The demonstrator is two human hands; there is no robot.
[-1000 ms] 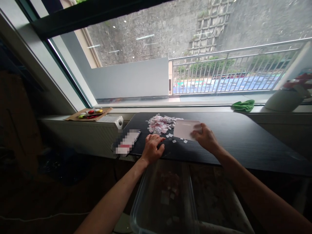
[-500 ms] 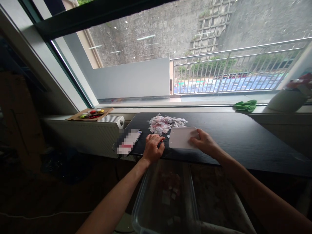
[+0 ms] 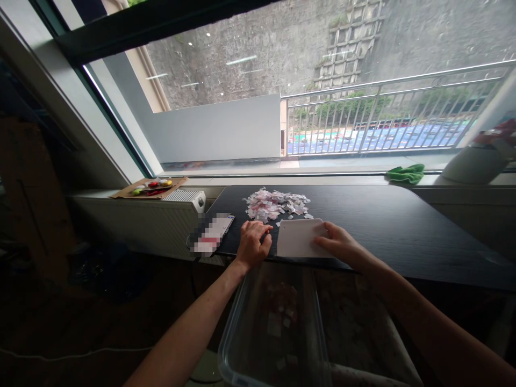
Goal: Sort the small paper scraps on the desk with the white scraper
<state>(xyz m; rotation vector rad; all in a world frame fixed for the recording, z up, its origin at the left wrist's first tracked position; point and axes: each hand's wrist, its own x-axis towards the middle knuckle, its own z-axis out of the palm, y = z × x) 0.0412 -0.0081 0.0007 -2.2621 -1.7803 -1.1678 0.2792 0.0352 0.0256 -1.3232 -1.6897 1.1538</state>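
In the head view my right hand (image 3: 342,243) grips a flat white rectangular card (image 3: 297,239) by its right end. The card has a small hole near one corner and is tilted over the front edge of the black table (image 3: 387,231). Beyond it lies a heap of small white and pinkish paper scraps (image 3: 264,205), with a few loose pieces at its near side. My left hand (image 3: 253,242) rests on the table edge, left of the card, with fingers loosely bent, thumb apart and nothing visible in it. Under the edge stands a clear plastic bin (image 3: 229,338) with some scraps inside.
A phone (image 3: 220,228), partly blurred out, lies at the table's left edge. A radiator (image 3: 161,220) stands to the left, with cardboard and colourful items on top. On the windowsill are a green cloth (image 3: 406,173) and a pale container (image 3: 471,164).
My right hand has drawn the white card slightly toward me, down to the table's front edge. My left hand has stayed in place.
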